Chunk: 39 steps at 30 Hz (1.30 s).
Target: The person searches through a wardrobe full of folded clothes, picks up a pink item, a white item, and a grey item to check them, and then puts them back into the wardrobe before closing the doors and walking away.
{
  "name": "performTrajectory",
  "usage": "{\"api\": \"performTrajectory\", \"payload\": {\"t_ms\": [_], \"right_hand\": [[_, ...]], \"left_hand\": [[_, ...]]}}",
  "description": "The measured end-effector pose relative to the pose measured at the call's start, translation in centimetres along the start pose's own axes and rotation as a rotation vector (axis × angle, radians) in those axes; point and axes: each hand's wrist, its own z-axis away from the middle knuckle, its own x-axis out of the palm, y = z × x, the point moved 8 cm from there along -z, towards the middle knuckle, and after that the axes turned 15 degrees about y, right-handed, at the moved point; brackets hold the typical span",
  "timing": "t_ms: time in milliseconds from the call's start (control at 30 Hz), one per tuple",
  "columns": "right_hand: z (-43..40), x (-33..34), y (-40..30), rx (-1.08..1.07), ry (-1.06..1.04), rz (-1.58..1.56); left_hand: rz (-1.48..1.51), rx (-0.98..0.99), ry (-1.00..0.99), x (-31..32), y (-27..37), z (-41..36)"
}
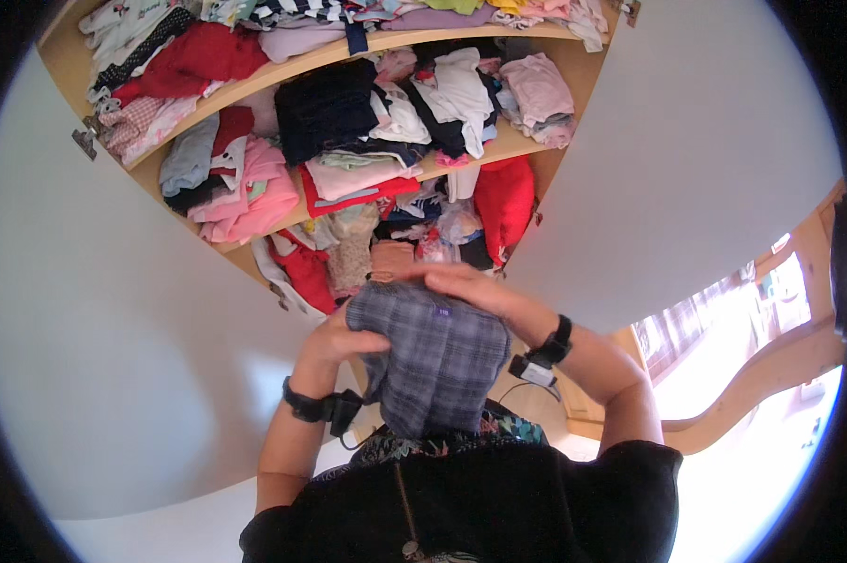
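Note:
A grey plaid garment [437, 359], with a small purple size tag at its top edge, is held folded before my body. My left hand [342, 338] grips its upper left side, thumb over the front and fingers behind. My right hand [458, 281] reaches across its upper right edge with the palm turned toward the cloth; whether its fingers grip the cloth cannot be told. Just beyond the hands, a folded peach-coloured cloth [392, 257] lies on the lowest visible shelf level of the wardrobe.
The wooden wardrobe shelf [437, 169] holds stacks of folded clothes, with more on the shelf above and below. White doors stand swung out at the left [99, 317] and right [669, 141]. A curved wooden rail [754, 376] is at the right.

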Motion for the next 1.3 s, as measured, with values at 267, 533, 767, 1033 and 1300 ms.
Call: {"api": "performTrajectory", "payload": {"t_ms": [267, 533, 767, 1033, 1300], "right_hand": [[4.0, 3.5, 13.3, 0.685, 0.173, -0.756], [2.5, 2.4, 11.4, 0.52, 0.262, -0.756], [3.5, 2.6, 8.1, 0.387, 0.125, -0.754], [2.6, 2.9, 5.1, -0.001, 0.525, -0.063], [1.5, 3.7, -1.3, -0.505, 0.393, 0.214]], "left_hand": [[-0.149, -0.099, 0.374, -1.2, -0.2, -1.8], [0.015, 0.02, 0.739, -8.1, -1.7, -2.5], [0.153, 0.29, 0.953, -7.2, 1.0, -1.2], [-0.002, 0.57, 0.917, -4.0, 4.3, 1.4], [0.124, 0.783, 0.809, -4.0, 7.8, 3.8]]}}
